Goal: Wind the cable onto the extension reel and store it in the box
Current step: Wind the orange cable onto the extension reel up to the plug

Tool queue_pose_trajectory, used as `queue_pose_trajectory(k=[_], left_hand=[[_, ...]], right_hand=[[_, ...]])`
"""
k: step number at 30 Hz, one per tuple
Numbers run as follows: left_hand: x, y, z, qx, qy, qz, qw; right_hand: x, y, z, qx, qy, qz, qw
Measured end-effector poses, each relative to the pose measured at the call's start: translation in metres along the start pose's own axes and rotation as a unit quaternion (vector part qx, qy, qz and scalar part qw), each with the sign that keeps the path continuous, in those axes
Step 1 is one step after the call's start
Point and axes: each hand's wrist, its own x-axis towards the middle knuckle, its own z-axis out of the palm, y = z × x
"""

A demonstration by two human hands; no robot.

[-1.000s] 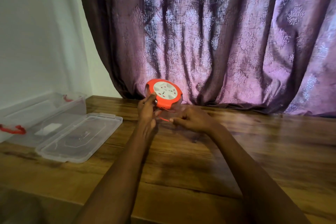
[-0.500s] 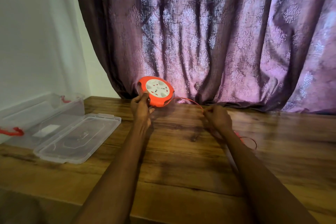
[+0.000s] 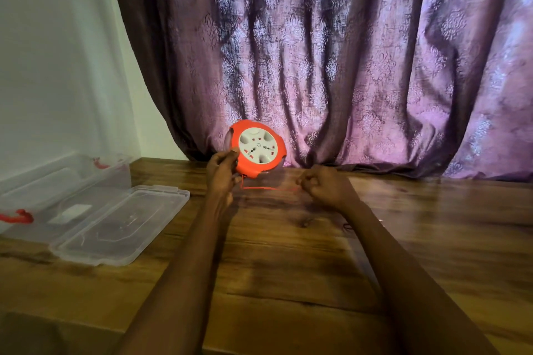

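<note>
Purple patterned curtains (image 3: pixel 331 66) are hung behind a wooden table (image 3: pixel 288 268), with a white wall (image 3: pixel 52 52) at the left. From the head view, an orange extension reel (image 3: pixel 257 152) with a white socket face is held up above the far part of the table, tilted toward the camera, by the left hand (image 3: pixel 222 171), whose fingers are wrapped around the reel's lower left edge. A thin orange cable (image 3: pixel 259 188) is seen running from the underside of the reel across to the right hand (image 3: pixel 326 186), where it is pinched between curled fingers; the line between the two hands is drawn nearly straight. At the left of the table, a clear plastic box (image 3: pixel 66 181) with red handle clips is set open against the wall, and its clear lid (image 3: pixel 121 225) is laid flat just beside it, nearer the camera.
</note>
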Motion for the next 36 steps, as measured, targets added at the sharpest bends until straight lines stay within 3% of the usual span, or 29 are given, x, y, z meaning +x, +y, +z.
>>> queue_pose_trajectory(k=[2,5,11,18,24,29,36], left_hand=[[-0.002,-0.002,0.004,0.035,-0.024,0.008,0.999],[-0.010,-0.006,0.014,0.072,-0.059,0.017,0.995],[-0.018,-0.015,0.027,0.099,-0.112,0.047,0.988],[-0.026,-0.012,0.031,0.140,-0.128,0.071,0.979],[-0.037,-0.013,0.044,0.161,-0.164,0.077,0.970],[-0.033,-0.012,0.047,0.208,-0.164,0.118,0.957],[-0.034,-0.016,0.046,0.241,-0.203,0.088,0.945]], right_hand=[[0.002,0.002,0.001,-0.019,0.103,-0.036,0.994],[0.004,-0.004,0.003,-0.049,0.154,-0.082,0.983],[0.002,-0.018,0.003,-0.170,0.137,-0.072,0.973],[0.001,-0.023,0.004,-0.183,0.114,-0.054,0.975],[0.001,-0.021,0.005,-0.240,0.156,-0.028,0.958],[0.001,-0.025,0.006,-0.176,0.207,0.019,0.962],[-0.002,-0.031,0.001,-0.032,0.198,0.132,0.971]])
